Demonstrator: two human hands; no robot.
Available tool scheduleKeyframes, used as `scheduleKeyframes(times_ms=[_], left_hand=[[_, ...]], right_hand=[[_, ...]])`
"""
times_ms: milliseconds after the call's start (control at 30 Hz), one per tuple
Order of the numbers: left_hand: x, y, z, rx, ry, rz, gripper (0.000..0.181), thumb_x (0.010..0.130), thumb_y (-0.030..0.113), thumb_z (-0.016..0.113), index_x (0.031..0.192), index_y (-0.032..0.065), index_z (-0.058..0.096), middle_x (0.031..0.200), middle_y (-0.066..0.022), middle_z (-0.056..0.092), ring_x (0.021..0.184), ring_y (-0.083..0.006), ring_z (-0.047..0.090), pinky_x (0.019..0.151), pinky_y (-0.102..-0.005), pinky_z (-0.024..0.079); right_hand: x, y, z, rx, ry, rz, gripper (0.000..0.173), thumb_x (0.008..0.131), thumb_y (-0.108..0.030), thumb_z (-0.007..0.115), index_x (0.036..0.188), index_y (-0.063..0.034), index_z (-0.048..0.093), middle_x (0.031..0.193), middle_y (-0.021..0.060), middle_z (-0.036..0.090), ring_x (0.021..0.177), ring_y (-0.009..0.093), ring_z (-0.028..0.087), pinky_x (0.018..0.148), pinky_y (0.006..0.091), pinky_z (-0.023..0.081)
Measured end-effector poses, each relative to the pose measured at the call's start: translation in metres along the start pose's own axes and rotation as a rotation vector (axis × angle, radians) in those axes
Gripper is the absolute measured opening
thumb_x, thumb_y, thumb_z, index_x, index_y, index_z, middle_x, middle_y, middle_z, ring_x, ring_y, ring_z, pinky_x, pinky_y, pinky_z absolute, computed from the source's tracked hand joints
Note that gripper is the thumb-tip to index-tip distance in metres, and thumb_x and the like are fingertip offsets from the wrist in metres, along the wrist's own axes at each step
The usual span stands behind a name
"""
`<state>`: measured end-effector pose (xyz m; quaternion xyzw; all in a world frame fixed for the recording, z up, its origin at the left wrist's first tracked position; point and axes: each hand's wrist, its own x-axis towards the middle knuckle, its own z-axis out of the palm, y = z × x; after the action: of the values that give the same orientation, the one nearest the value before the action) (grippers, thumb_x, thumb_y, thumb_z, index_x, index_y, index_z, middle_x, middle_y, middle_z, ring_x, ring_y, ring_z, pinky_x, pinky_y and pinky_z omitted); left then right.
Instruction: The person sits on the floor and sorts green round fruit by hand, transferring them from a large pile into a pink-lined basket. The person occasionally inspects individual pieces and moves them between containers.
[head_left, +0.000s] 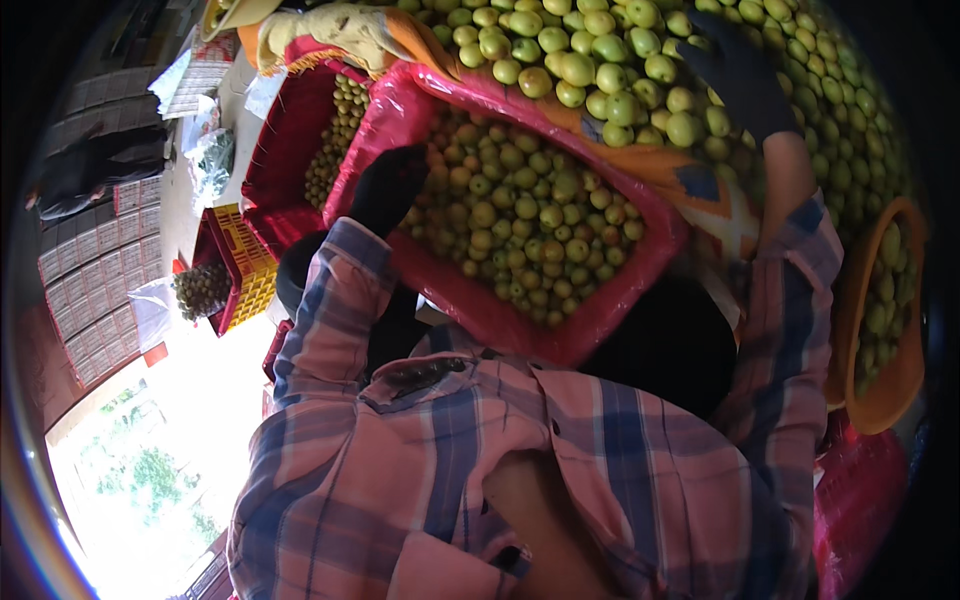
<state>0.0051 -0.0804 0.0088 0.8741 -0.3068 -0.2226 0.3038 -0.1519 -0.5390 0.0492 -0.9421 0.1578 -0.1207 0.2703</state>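
Observation:
My right hand (739, 82), in a dark glove, lies over a large heap of green jujube-like fruits (622, 109). Its fingers are spread and no fruit shows in its grasp. My left hand (390, 187), also gloved in dark fabric, is at the left rim of a crate lined with pink plastic film (517, 330). Shadow hides its fingers, so I cannot tell whether it holds anything. Smaller green and reddish-brown fruits (551, 217) fill much of this crate, which sits in front of my body. An orange patterned cloth (645, 161) separates the crate from the heap.
Left of the crate stands a red-lined container (281, 142) with small fruits. Beyond it are a yellow crate (251, 262) and stacked boxes (105, 262). A person in dark clothes (105, 165) is farther left. An orange basin (911, 375) of fruits stands at right.

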Motion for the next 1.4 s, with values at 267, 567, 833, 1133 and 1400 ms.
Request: scheduleKeyframes(times_ms=[267,567,833,1133,1400], left_hand=[[-0.015,0.074,0.124,0.308,0.141,0.397,0.067,0.075,0.039,0.067,0.133,0.0135,0.048,0.135,-0.0200,0.041,0.124,-0.0414,0.039,0.104,-0.0527,0.030],[-0.098,0.099,0.151,0.445,-0.382,0.591,0.047,0.084,0.035,0.060,0.126,0.0148,0.055,0.130,-0.0168,0.048,0.112,-0.0354,0.051,0.096,-0.0452,0.039],[-0.102,0.107,0.118,-0.140,-0.471,-0.090,0.044,0.086,0.028,0.060,0.125,0.0082,0.053,0.112,-0.0179,0.057,0.102,-0.0322,0.058,0.085,-0.0405,0.048],[-0.057,0.068,0.056,0.372,-0.277,0.300,0.040,0.086,0.027,0.063,0.124,0.0162,0.057,0.124,-0.0186,0.054,0.114,-0.0333,0.054,0.095,-0.0420,0.045],[0.154,0.173,-0.010,0.054,0.221,0.611,0.038,0.089,0.017,0.063,0.124,0.0046,0.055,0.120,-0.0149,0.059,0.112,-0.0259,0.057,0.094,-0.0337,0.045]], right_hand=[[-0.008,-0.047,-0.007,0.203,0.056,0.101,0.048,0.079,-0.023,0.072,0.118,-0.0001,0.056,0.108,0.0161,0.063,0.094,0.023,0.060,0.083,0.0346,0.049],[-0.008,-0.046,-0.013,0.134,0.046,0.138,0.050,0.078,-0.025,0.072,0.118,0.0012,0.056,0.103,0.0167,0.064,0.091,0.023,0.061,0.080,0.0343,0.049],[-0.008,-0.050,-0.007,0.097,0.032,0.152,0.055,0.078,-0.025,0.073,0.122,0.0013,0.054,0.113,0.0187,0.061,0.100,0.025,0.060,0.087,0.0341,0.048],[0.004,0.007,0.014,0.067,0.119,-0.103,0.052,0.082,-0.038,0.067,0.123,-0.0083,0.055,0.118,0.0138,0.060,0.109,0.030,0.057,0.092,0.0369,0.045],[-0.005,-0.029,-0.004,0.251,0.052,0.112,0.055,0.083,-0.037,0.066,0.128,-0.0096,0.051,0.120,0.0152,0.059,0.103,0.027,0.059,0.088,0.0376,0.048]])
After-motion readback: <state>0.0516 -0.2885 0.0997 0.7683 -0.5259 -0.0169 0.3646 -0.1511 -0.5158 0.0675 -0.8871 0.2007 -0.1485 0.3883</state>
